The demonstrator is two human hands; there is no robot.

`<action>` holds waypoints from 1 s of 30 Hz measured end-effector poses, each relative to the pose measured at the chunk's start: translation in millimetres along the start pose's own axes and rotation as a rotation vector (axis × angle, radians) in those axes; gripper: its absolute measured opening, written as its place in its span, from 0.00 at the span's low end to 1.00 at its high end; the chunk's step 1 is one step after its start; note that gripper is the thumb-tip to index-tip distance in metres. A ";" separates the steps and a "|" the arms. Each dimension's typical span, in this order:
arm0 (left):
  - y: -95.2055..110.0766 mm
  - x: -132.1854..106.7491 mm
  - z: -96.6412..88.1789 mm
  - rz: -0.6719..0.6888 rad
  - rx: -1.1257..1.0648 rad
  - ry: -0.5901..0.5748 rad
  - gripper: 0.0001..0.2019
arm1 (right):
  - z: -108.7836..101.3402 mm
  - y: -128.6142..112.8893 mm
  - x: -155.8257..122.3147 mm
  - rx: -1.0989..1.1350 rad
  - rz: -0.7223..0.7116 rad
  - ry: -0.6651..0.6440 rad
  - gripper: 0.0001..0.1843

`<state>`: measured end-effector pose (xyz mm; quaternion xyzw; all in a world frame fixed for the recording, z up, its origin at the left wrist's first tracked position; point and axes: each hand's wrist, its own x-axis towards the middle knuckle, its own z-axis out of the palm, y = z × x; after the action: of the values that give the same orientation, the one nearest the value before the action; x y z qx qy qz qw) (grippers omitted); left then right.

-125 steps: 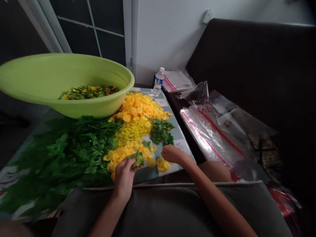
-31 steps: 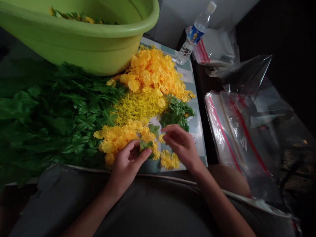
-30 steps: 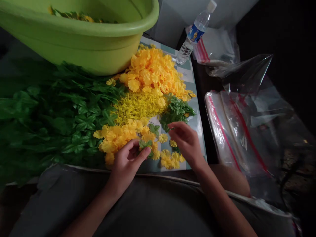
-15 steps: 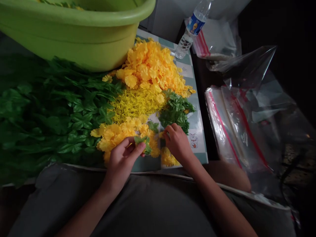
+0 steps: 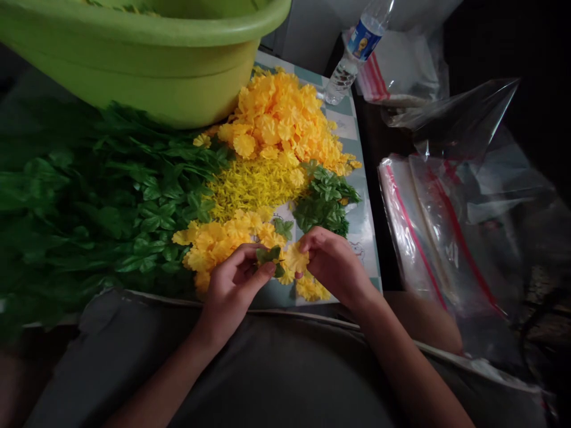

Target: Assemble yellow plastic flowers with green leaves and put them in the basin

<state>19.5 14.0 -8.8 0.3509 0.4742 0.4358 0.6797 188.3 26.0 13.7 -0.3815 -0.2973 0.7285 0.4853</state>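
Checked table (image 5: pixel 352 128) fills the centre of the frame, heaped with loose parts. At upper left sits a lime-green basin (image 5: pixel 147 65), with only a sliver of its leafy contents (image 5: pixel 120 7) showing over the rim. At lower centre the left hand (image 5: pixel 232 291) pinches a small green leaf piece (image 5: pixel 269 255), and the right hand (image 5: pixel 334 267) grips a yellow flower (image 5: pixel 297 258) just beside it, above the near flower pile (image 5: pixel 214 244). A water bottle (image 5: pixel 352 59) stands at upper right, and clear red-striped bags (image 5: pixel 428 232) lie at right.
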 end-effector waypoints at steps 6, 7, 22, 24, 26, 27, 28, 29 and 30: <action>-1.9 2.2 -1.1 -0.013 -0.019 -0.011 0.08 | 1.9 -0.7 -3.6 -0.035 0.064 -0.027 0.08; -2.1 2.4 -1.2 -0.010 -0.023 -0.013 0.08 | 1.8 -0.7 -4.0 -0.035 0.070 -0.043 0.09; 2.1 1.0 -0.8 -0.010 0.041 -0.049 0.09 | 7.1 1.5 -5.0 -0.291 0.142 -0.041 0.02; 2.2 0.9 -0.6 -0.013 0.044 -0.051 0.10 | 7.5 2.5 -4.5 -0.304 0.150 -0.039 0.03; 1.8 0.9 -0.7 -0.015 0.044 -0.048 0.10 | 7.7 3.1 -4.2 -0.300 0.139 -0.032 0.05; 1.5 0.9 -0.8 -0.016 0.043 -0.049 0.09 | 7.7 3.0 -4.4 -0.294 0.128 -0.033 0.05; 1.1 1.0 -0.9 -0.017 0.041 -0.048 0.09 | 7.8 2.6 -4.8 -0.285 0.117 -0.036 0.06; 0.7 1.0 -1.0 -0.018 0.039 -0.042 0.09 | 7.8 1.8 -5.4 -0.269 0.100 -0.043 0.06; 0.2 1.0 -1.1 -0.021 0.035 -0.035 0.09 | 7.8 0.8 -6.4 -0.248 0.080 -0.049 0.06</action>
<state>18.5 15.1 -9.3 0.3654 0.4733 0.4143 0.6862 182.9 19.3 18.9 -0.4321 -0.3816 0.7140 0.3973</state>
